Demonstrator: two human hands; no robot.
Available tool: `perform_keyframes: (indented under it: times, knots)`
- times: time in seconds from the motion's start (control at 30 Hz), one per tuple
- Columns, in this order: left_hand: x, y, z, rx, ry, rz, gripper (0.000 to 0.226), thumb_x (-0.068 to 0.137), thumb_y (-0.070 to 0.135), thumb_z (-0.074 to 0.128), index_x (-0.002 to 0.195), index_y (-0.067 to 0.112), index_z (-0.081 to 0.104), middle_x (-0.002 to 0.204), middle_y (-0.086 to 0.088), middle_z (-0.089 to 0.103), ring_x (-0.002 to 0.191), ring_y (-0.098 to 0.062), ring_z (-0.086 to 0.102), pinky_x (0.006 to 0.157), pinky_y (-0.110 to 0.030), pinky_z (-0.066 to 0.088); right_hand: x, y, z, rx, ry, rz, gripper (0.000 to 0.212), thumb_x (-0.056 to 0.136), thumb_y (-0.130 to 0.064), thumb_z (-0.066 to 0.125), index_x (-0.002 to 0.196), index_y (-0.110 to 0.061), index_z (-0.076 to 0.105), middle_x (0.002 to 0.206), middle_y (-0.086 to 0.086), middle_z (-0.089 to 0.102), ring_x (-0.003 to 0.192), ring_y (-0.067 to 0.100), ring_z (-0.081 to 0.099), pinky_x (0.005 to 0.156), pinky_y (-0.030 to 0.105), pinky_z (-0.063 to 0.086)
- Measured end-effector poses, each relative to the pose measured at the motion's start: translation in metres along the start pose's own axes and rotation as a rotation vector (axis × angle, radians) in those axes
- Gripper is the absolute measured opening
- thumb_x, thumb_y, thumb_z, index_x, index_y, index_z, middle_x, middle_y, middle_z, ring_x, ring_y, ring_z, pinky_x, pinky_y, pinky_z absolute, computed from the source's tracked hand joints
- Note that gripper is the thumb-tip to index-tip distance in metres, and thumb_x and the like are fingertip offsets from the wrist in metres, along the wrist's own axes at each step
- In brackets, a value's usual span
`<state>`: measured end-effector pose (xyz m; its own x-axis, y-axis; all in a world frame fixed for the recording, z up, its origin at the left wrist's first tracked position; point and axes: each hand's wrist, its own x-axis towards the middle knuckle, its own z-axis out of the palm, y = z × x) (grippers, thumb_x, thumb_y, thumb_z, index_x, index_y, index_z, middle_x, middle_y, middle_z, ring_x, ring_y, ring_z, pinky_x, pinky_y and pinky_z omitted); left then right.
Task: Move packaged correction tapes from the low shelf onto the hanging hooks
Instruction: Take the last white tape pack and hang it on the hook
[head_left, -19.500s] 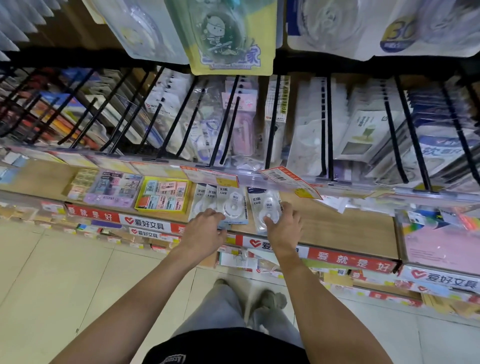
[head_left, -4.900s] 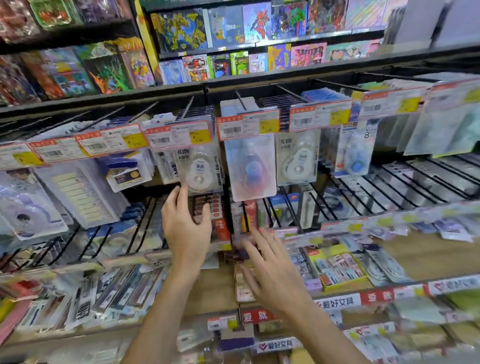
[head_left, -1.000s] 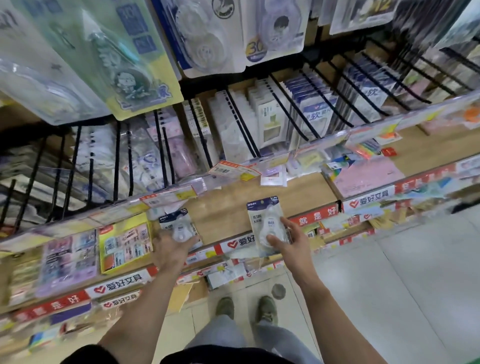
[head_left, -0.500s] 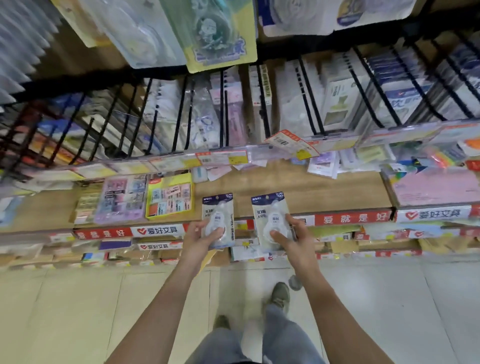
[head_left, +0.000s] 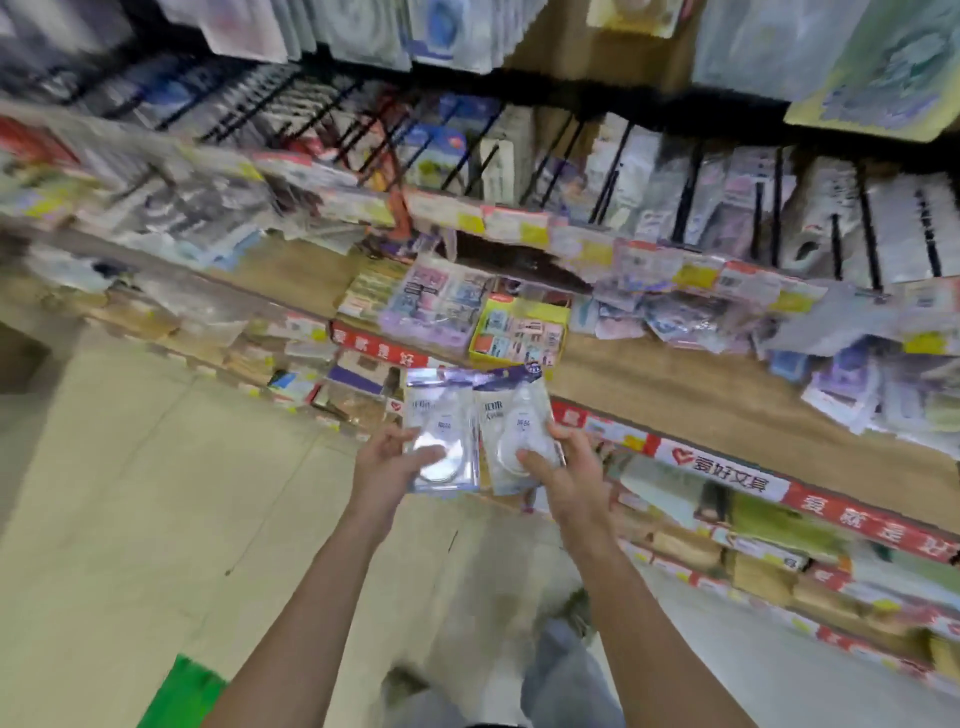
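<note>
Two clear blister packs of white correction tape with dark blue header cards are held side by side, off the wooden low shelf (head_left: 691, 395) and in front of its edge. My left hand (head_left: 387, 462) grips the left pack (head_left: 441, 421) with the thumb across its front. My right hand (head_left: 569, 467) grips the right pack (head_left: 514, 415), whose left edge overlaps the left pack. Black hanging hooks (head_left: 685, 192) with hung packs run above the shelf. The picture is blurred by motion.
A yellow box of small items (head_left: 519, 332) and a purple sticker box (head_left: 436, 306) sit on the shelf behind the packs. Loose packs (head_left: 857, 384) lie at the shelf's right. Red price strips (head_left: 722, 473) line the edge. Tiled floor (head_left: 135, 493) lies left, with a green object (head_left: 182, 696) low down.
Both hands have drawn the two packs back from the shelf and brought them together until they overlap. The view has swung left and tilted.
</note>
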<state>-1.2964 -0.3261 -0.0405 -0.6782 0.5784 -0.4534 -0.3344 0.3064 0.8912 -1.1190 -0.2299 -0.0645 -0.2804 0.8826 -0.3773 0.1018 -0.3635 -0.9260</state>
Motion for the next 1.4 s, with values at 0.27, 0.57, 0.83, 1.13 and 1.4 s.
perform_keyframes:
  times: [0.27,0.57,0.83,1.13,1.4]
  knots:
    - [-0.042,0.039,-0.173,-0.083,0.156,0.195,0.041,0.062,0.005,0.088,0.068,0.025,0.052,0.098,0.002,0.068,0.078,-0.015,0.064,0.053,-0.015,0.043,-0.076,-0.024,0.159,0.061,-0.223,-0.101,0.027,0.082,-0.008,0.080,0.097,-0.019,0.059,0.117,-0.010,0.063,0.111,0.010,0.062,0.087,0.021,0.052]
    - [-0.069,0.092,-0.313,-0.163,0.266,0.394,0.039,0.063,0.006,0.091,0.067,0.028,0.059,0.095,0.010,0.077,0.092,-0.019,0.072,0.080,-0.035,0.055,-0.149,-0.064,0.296,0.160,-0.359,-0.259,0.030,0.080,-0.010,0.082,0.099,-0.018,0.060,0.125,-0.001,0.065,0.117,0.016,0.064,0.100,0.040,0.053]
    - [-0.043,0.140,-0.351,-0.190,0.265,0.527,0.036,0.067,0.006,0.090,0.077,0.025,0.061,0.105,-0.002,0.071,0.097,-0.022,0.064,0.082,-0.038,0.052,-0.153,-0.109,0.354,0.195,-0.344,-0.374,0.028,0.081,-0.012,0.081,0.100,-0.014,0.060,0.123,-0.006,0.066,0.116,0.020,0.064,0.100,0.046,0.053]
    - [0.034,0.202,-0.376,-0.130,0.221,0.637,0.032,0.062,0.028,0.090,0.076,0.035,0.062,0.114,-0.015,0.070,0.114,-0.031,0.063,0.101,-0.057,0.047,-0.102,-0.147,0.421,0.276,-0.322,-0.435,0.030,0.079,-0.020,0.084,0.100,-0.024,0.063,0.129,0.001,0.065,0.123,0.020,0.060,0.107,0.051,0.047]
    - [0.128,0.285,-0.369,-0.066,0.115,0.691,0.027,0.074,0.007,0.083,0.092,0.012,0.063,0.112,-0.003,0.071,0.107,-0.011,0.066,0.091,-0.030,0.053,-0.032,-0.203,0.468,0.324,-0.169,-0.562,0.024,0.075,-0.029,0.084,0.091,-0.033,0.065,0.120,-0.015,0.067,0.116,-0.003,0.060,0.105,0.036,0.045]
